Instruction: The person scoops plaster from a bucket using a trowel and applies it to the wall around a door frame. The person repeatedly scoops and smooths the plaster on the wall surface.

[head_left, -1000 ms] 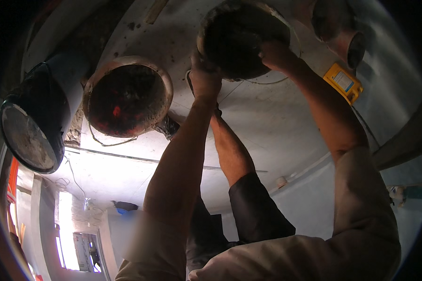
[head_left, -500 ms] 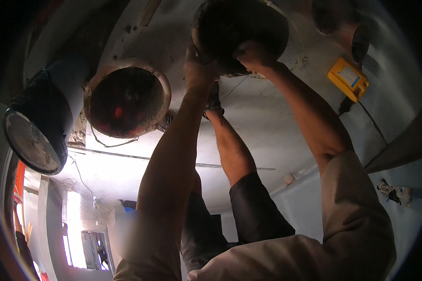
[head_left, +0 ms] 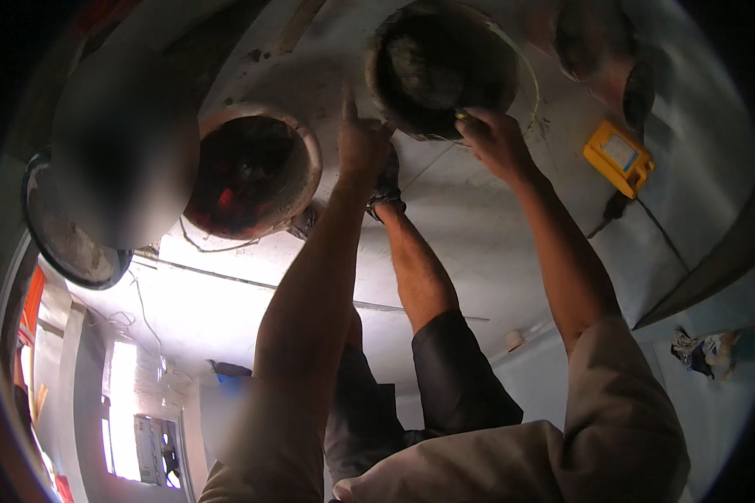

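A dark round bucket (head_left: 380, 99) stands on the floor at the top centre, with a greyish lump in its shadowed inside. My right hand (head_left: 495, 141) is closed at its near rim. A small yellow bit shows at the fingertips, too little to name. Left of the bucket, my left hand (head_left: 362, 144) holds nothing, its index finger stretched out and its thumb apart. A second bucket (head_left: 312, 163), with a crusted pale rim and reddish stains inside, sits farther left; its wire handle hangs down.
A yellow jug-shaped container (head_left: 619, 158) lies at the right, near a dark cable (head_left: 667, 235). At the left is a dark-rimmed bucket (head_left: 84, 260), partly covered by a blurred shape (head_left: 126, 151). My shoe (head_left: 386, 180) is close below my left hand. A strip of wood (head_left: 300, 25) lies at the top.
My left hand has come off the bucket and opened. My right hand has drawn back to its near rim. The bucket now shows more of its inside. A blurred shape has appeared at the left.
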{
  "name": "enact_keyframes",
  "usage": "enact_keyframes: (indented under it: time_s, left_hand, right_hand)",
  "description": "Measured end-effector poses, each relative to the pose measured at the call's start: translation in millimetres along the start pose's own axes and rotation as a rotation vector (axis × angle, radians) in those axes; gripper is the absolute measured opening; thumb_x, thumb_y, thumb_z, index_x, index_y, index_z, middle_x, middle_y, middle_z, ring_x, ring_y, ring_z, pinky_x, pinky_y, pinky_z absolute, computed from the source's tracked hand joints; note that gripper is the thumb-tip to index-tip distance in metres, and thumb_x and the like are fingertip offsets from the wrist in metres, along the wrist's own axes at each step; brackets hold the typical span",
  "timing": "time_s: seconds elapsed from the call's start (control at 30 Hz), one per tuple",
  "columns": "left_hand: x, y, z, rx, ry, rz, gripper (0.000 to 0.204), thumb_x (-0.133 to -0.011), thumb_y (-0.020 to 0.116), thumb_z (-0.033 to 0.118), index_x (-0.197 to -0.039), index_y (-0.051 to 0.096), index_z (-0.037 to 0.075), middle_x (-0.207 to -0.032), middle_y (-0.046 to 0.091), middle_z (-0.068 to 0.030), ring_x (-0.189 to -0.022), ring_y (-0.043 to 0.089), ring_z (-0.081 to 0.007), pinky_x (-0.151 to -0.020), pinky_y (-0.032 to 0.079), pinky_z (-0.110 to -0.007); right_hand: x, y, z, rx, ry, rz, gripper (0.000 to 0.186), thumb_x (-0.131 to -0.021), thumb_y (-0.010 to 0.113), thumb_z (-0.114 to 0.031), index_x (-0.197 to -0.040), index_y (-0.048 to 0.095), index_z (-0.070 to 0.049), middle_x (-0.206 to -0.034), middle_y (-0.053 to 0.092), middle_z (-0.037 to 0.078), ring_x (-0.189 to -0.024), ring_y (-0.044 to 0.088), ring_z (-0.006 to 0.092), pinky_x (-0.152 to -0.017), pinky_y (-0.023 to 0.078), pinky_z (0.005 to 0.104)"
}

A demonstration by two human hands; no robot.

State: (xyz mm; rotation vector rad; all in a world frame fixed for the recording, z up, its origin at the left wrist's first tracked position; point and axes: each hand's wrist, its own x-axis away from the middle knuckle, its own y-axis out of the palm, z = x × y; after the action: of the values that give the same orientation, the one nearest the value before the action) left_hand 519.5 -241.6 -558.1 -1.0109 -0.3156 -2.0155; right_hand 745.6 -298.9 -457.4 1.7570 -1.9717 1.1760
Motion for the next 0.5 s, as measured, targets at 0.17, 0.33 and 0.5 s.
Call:
enact_keyframes:
  time_s: [0.17, 0.33, 0.5]
  left_hand:
    - [93.7, -18.7, -73.9, -0.057, -0.024, 0.073, 0.059, -0.093, 0.061, 0.013, -0.147, 0.043, -0.004, -0.093, 0.074, -0.0185, -0.075, 0.071, -0.02, -0.064, 0.057, -0.035]
    - [196.6, -60.1, -135.9, -0.141, -0.268, 0.054, 0.042, -0.094, 0.058, 0.015, -0.133, 0.055, -0.002, -0.085, 0.071, -0.0164, -0.073, 0.069, -0.0264, -0.067, 0.056, -0.037]
    - [250.2, -86.9, -128.2, -0.182, -0.302, 0.196, 0.033, -0.098, 0.05, 0.018, -0.123, 0.06, -0.001, -0.085, 0.069, -0.0175, -0.076, 0.066, -0.0311, -0.073, 0.053, -0.039]
  right_hand:
    - [70.5, 11.6, -68.7, 0.012, -0.096, 0.09, 0.025, -0.09, 0.059, -0.012, -0.107, 0.062, 0.006, -0.083, 0.064, 0.014, -0.075, 0.062, 0.0224, -0.071, 0.052, 0.0356]
    - [100.7, 96.9, -114.7, -0.1, -0.47, 0.187, 0.03, -0.085, 0.07, -0.005, -0.111, 0.056, 0.001, -0.097, 0.062, 0.017, -0.084, 0.065, 0.0291, -0.073, 0.054, 0.0374]
    - [77.8, 213.7, -108.9, 0.128, -0.231, -0.025, 0.032, -0.089, 0.067, -0.006, -0.116, 0.049, -0.004, -0.105, 0.06, 0.022, -0.093, 0.066, 0.0432, -0.075, 0.053, 0.0486]
